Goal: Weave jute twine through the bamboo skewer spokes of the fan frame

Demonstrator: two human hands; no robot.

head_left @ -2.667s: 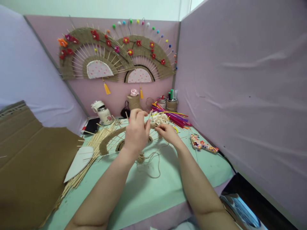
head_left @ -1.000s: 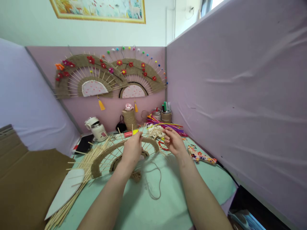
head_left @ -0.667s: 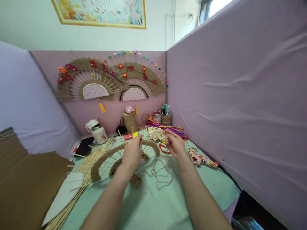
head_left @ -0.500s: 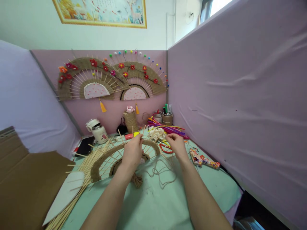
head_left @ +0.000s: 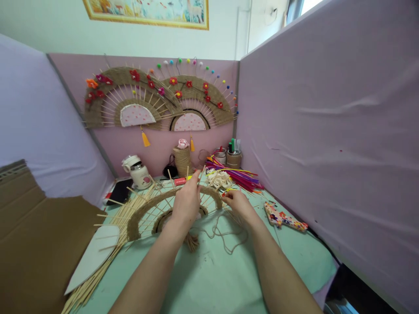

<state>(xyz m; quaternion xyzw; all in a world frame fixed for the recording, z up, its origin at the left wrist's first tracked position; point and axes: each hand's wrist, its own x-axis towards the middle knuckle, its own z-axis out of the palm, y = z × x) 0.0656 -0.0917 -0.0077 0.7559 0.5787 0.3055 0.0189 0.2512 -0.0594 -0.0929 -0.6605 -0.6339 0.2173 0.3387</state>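
Observation:
A half-round fan frame of thin wooden sticks, with bands of brown twine (head_left: 133, 224) woven through them, stands over the table in front of me. My left hand (head_left: 186, 203) grips it near the top of the arc, fingers around the sticks by the outer band. At the band's right end, my right hand (head_left: 240, 206) is closed in a pinch, apparently on a twine strand too thin to see clearly. Loose twine (head_left: 231, 253) trails in loops on the table below. A twine tassel (head_left: 192, 243) hangs beneath my left wrist. The palm covers part of the inner band.
Long thin sticks (head_left: 88, 285) lie at left beside cardboard (head_left: 39, 244) and a white board piece (head_left: 93, 255). Behind are a white bottle (head_left: 141, 175), a twine spool (head_left: 182, 161) and coloured pipe cleaners (head_left: 240, 176). A flower-patterned glue gun (head_left: 284, 219) lies right. Finished fans (head_left: 209, 93) hang behind.
My right hand has come down and left, closer to the band's right end. My left hand keeps its hold, with its index finger straighter upward. The whole view has shifted slightly.

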